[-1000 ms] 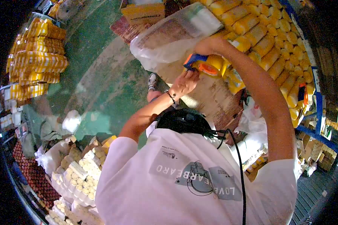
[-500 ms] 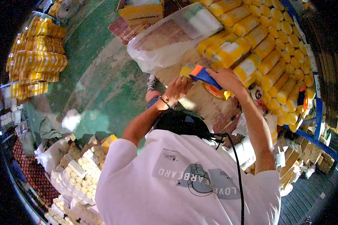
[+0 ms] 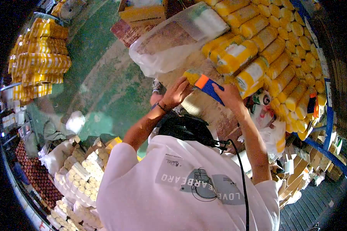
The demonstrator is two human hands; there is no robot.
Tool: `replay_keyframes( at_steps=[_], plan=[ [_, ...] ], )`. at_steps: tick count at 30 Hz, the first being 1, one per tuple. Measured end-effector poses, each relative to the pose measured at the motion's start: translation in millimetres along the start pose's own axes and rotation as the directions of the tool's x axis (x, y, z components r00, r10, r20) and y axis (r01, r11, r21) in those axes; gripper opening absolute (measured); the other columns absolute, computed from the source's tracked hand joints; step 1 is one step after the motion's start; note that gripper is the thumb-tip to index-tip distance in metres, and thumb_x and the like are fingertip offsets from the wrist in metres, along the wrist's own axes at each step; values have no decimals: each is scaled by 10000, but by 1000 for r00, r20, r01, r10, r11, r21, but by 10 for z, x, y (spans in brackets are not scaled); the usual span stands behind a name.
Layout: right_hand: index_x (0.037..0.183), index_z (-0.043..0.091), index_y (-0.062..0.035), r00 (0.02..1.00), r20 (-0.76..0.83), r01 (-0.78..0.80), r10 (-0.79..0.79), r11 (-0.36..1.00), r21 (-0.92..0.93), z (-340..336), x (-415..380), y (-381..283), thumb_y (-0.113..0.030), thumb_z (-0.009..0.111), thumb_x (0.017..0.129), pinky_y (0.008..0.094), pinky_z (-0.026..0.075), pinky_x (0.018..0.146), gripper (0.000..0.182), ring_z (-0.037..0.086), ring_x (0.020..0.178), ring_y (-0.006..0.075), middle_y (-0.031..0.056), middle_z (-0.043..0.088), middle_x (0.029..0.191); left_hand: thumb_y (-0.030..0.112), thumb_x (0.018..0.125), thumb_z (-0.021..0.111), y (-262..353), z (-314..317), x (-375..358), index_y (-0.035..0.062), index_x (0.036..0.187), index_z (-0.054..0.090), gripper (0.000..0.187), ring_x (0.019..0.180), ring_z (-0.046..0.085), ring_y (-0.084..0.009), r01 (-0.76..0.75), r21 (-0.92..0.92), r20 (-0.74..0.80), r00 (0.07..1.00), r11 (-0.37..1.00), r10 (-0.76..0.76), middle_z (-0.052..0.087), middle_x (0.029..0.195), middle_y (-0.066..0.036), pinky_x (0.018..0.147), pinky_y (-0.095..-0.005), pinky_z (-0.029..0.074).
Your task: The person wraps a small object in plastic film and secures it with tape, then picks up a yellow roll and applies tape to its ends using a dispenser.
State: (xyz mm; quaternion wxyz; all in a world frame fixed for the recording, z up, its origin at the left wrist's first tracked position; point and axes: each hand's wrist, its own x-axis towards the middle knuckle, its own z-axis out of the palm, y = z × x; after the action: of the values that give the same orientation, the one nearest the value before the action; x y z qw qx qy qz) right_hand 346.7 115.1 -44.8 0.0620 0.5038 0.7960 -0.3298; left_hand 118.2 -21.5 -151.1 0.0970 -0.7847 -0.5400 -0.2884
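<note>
A tape dispenser (image 3: 212,89) with a blue body and an orange end is gripped in my right hand (image 3: 232,96), thumb along its blue side. Just left of the dispenser is my left hand (image 3: 176,93), its fingers stretched forward beside a yellow piece (image 3: 190,76) at the dispenser's orange end. Part of that yellow piece is hidden behind the fingertips and the dispenser. Beyond both hands lies a large clear plastic bag (image 3: 158,50), and yellow-wrapped bundles (image 3: 235,57) begin just past my right hand.
Yellow cylindrical packs (image 3: 281,50) are piled high on the right, by a blue metal frame (image 3: 327,152). An open cardboard box (image 3: 142,15) stands at the far side. Another yellow-and-white stack (image 3: 40,54) is at left. Pale rolls (image 3: 83,183) fill the lower left.
The dispenser has turned, and the round tape roll seen under it earlier is now hidden. My right hand has come down slightly nearer my body; my left hand's fingers have straightened.
</note>
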Motion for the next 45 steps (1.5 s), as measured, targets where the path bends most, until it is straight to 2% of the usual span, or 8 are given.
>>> replay_keyframes(
  at_steps=[8, 20, 33, 35, 36, 40, 42, 45],
  plan=[
    [777, 687, 46, 983, -144, 92, -114, 985, -149, 243, 84, 180, -511, 537, 939, 469, 488, 626, 599, 636, 616, 389, 237, 622, 654, 351, 727, 816, 126, -401, 513, 19, 1427, 411, 874, 1342, 445, -384, 440, -273, 285, 886, 856, -365, 396, 1497, -179, 1057, -471, 431],
    [874, 709, 14, 986, 138, 44, -89, 953, 301, -20, -313, 338, -548, 673, 857, 420, 511, 568, 563, 639, 561, 302, 189, 652, 671, 321, 725, 799, -99, 28, 444, 49, 1518, 302, 975, 1278, 437, -414, 229, -122, 455, 878, 966, -151, 401, 1471, -169, 1039, -472, 417],
    [904, 746, -23, 994, 91, 96, -67, 931, -354, 298, -142, -170, -395, 637, 873, 475, 555, 663, 389, 702, 777, 323, 178, 704, 807, 207, 775, 710, 310, 356, 355, 29, 1488, 345, 821, 1212, 464, -418, 128, 3, 445, 888, 992, -116, 426, 1417, -191, 1002, -508, 418],
    [940, 767, -85, 996, 90, 70, 27, 432, -899, 919, 142, 127, -288, 660, 842, 484, 561, 694, 249, 700, 865, 304, 127, 726, 925, 191, 783, 688, 431, 279, 431, 22, 1483, 351, 794, 1200, 470, -413, 127, 44, 401, 906, 991, -134, 435, 1408, -193, 986, -509, 422],
    [999, 777, -128, 878, 464, 469, -117, 401, -786, 1028, 409, 436, -244, 676, 808, 488, 568, 759, 245, 699, 930, 298, 108, 729, 994, 180, 780, 669, 469, 189, 493, 19, 1480, 357, 782, 1185, 475, -402, 112, 10, 364, 925, 994, -108, 448, 1394, -191, 966, -502, 424],
    [1035, 772, -135, 927, 359, 232, 106, 588, -775, 499, 63, -91, -243, 653, 845, 467, 565, 839, 249, 691, 987, 286, 106, 723, 1042, 154, 776, 613, 595, 73, 589, 9, 1461, 392, 734, 1150, 487, -374, 53, 14, 399, 915, 998, -54, 476, 1356, -178, 919, -486, 424],
    [1054, 766, -120, 953, -116, -293, 281, 742, -603, 607, 12, -52, -253, 638, 870, 462, 561, 869, 260, 690, 1012, 286, 102, 722, 1087, 152, 804, 577, 611, 104, 674, 4, 1449, 411, 682, 1153, 483, -372, 3, 85, 374, 927, 996, -34, 462, 1371, -174, 920, -481, 422],
    [1092, 749, -98, 893, 129, -274, 431, 748, -604, 543, 295, -11, -284, 614, 900, 460, 555, 886, 300, 678, 1057, 282, 113, 701, 1166, 155, 809, 576, 660, 139, 565, -5, 1455, 399, 688, 1159, 476, -374, -109, 37, 415, 906, 993, 84, 454, 1378, -176, 924, -483, 420]
  ],
)
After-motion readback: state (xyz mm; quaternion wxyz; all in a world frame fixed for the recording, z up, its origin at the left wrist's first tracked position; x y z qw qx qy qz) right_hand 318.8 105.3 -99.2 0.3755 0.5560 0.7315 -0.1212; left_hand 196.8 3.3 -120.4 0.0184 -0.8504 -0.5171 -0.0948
